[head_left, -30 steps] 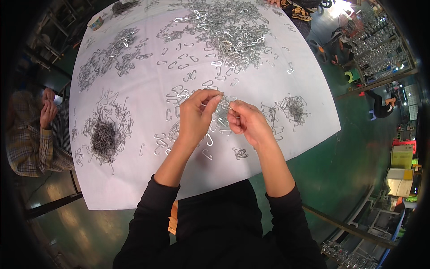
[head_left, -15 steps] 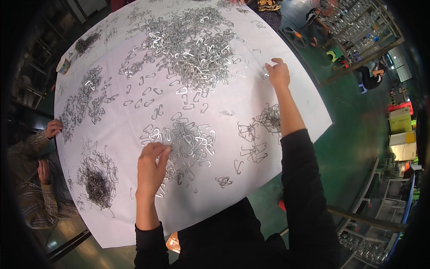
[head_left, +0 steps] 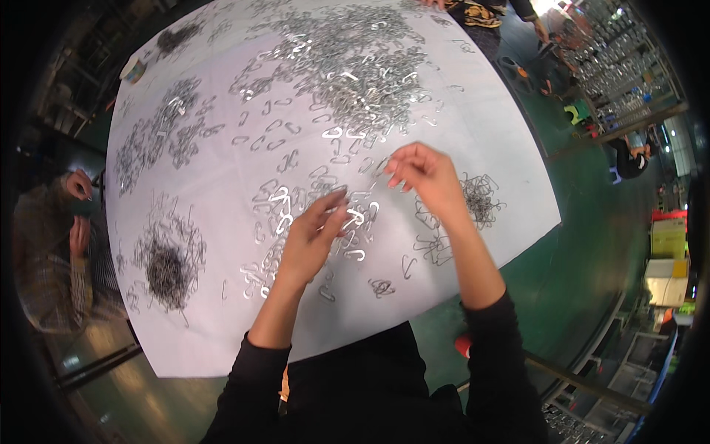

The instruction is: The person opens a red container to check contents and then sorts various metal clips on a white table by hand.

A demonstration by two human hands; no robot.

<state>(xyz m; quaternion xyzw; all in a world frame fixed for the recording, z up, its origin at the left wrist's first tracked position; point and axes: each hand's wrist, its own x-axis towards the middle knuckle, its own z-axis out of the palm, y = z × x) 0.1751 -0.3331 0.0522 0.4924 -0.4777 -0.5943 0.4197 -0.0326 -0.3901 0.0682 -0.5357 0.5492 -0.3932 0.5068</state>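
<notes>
Since the earlier frame, the right hand (head_left: 427, 177) has come back from the far right of the sheet toward the left hand (head_left: 307, 240), so the two now lie near each other.

In the head view, the left thumb and forefinger stand slightly parted over the near cluster of oblong metal clips (head_left: 356, 217); nothing shows clearly in the gap. The right fingers are curled loosely, and a thin, blurred metal piece (head_left: 381, 167) appears at their tips; whether they grip it cannot be told. A large heap of clips (head_left: 366, 85) lies beyond both sets of fingertips. Just right of the right hand is a tangle of bent wires (head_left: 481, 201); a small wire bundle (head_left: 381, 287) sits nearer the body than the fingers, and a dark wire pile (head_left: 167, 272) lies well left of the left fingers.

A thin piece could slip or spin if only the very fingertips pinch it. Open-ended wires could snag and drag neighbours if lifted carelessly, and the right forearm, close above loose wires, could sweep them aside if lowered.
</notes>
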